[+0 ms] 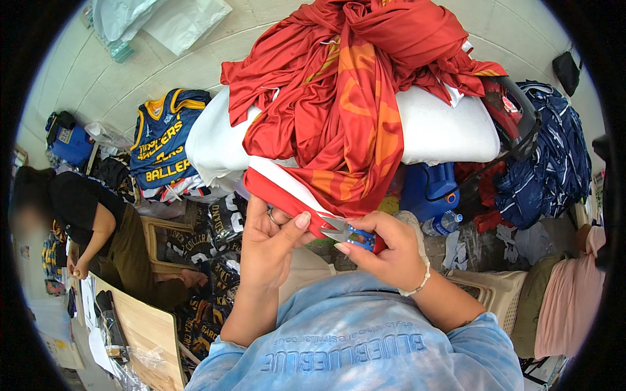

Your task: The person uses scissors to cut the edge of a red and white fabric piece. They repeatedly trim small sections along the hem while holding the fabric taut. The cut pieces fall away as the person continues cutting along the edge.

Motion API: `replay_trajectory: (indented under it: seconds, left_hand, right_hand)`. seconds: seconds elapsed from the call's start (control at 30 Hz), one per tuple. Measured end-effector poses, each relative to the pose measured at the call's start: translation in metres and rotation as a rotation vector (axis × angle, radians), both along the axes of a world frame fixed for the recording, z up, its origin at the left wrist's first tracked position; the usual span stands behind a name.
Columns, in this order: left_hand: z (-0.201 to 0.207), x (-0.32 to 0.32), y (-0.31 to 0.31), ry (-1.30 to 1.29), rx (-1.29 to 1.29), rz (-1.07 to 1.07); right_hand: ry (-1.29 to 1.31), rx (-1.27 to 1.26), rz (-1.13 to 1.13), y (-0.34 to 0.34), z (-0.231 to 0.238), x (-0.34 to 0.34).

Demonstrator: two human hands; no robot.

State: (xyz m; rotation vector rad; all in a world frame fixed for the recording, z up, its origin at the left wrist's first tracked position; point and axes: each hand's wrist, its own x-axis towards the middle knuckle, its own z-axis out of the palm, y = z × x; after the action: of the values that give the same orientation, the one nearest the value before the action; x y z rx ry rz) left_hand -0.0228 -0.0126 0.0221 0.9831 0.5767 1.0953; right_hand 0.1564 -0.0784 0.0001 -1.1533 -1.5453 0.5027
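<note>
A red and orange garment (pixel 339 111) hangs down from a heap on a white padded surface (pixel 443 127). My left hand (pixel 270 241) pinches its red and white hem between thumb and fingers. My right hand (pixel 385 251) grips small blue-handled thread snips (pixel 349 233), whose metal blades sit right at the hem beside my left thumb. A bead bracelet circles my right wrist. Both forearms rise from my light blue sweatshirt at the bottom.
A blue and yellow jersey pile (pixel 163 143) lies to the left, dark blue garments (pixel 554 156) to the right. A person in black (pixel 98 228) sits at left by a wooden table (pixel 143 326). A blue container (pixel 427 189), a beige basket (pixel 499 290) and pink cloth (pixel 570 293) surround me.
</note>
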Motion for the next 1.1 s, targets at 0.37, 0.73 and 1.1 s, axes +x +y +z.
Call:
replay_trajectory:
  seconds: [0.37, 0.73, 1.1]
  left_hand:
    - [0.005, 0.005, -0.005, -0.036, -0.019, 0.008]
    - [0.005, 0.007, -0.008, -0.041, -0.037, 0.001]
    - [0.000, 0.005, -0.009, -0.035, 0.021, 0.032]
  right_hand:
    - [-0.017, 0.060, -0.003, 0.004, 0.006, 0.003]
    - [-0.028, 0.044, 0.026, 0.004, 0.015, 0.001]
    - [-0.016, 0.067, 0.029, 0.005, 0.018, -0.002]
